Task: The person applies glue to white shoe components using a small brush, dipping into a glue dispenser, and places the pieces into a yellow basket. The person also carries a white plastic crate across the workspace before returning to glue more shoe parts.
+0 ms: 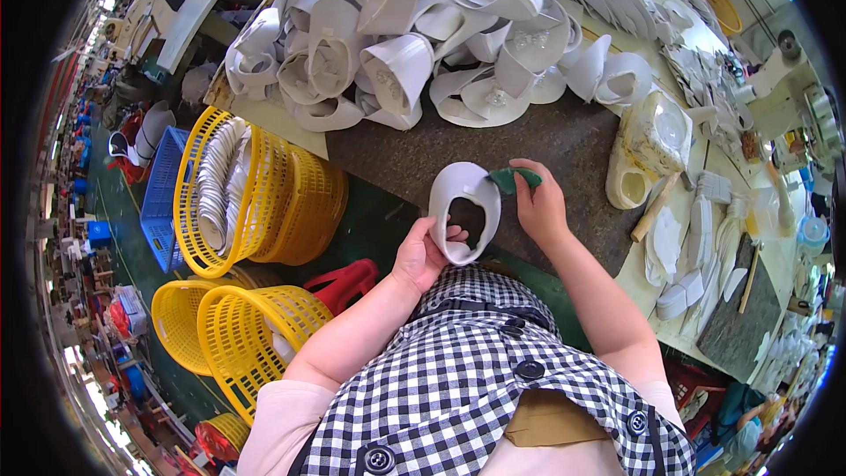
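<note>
My left hand [421, 254] grips the lower left side of a white shoe upper [455, 180], with fingertips reaching into its oval opening. The upper is raised in front of my checked apron, at the near edge of a dark work mat [388, 154]. In my right hand [540, 204], closed between thumb and fingers, is a small green piece [504, 181]; whether it is a cloth or a tool is unclear. Its dark tip meets the upper's right edge. Beyond the mat lies a heap of white shoe uppers [388, 62], several with shiny ornaments.
At right stands a glue-crusted pale container [650, 143], with a wooden handle [654, 207] beside it. Flat white pieces [664, 247] lie farther right. Yellow baskets [304, 203] and a blue crate [163, 203] stand at left. A red stool [342, 286] is by my left forearm.
</note>
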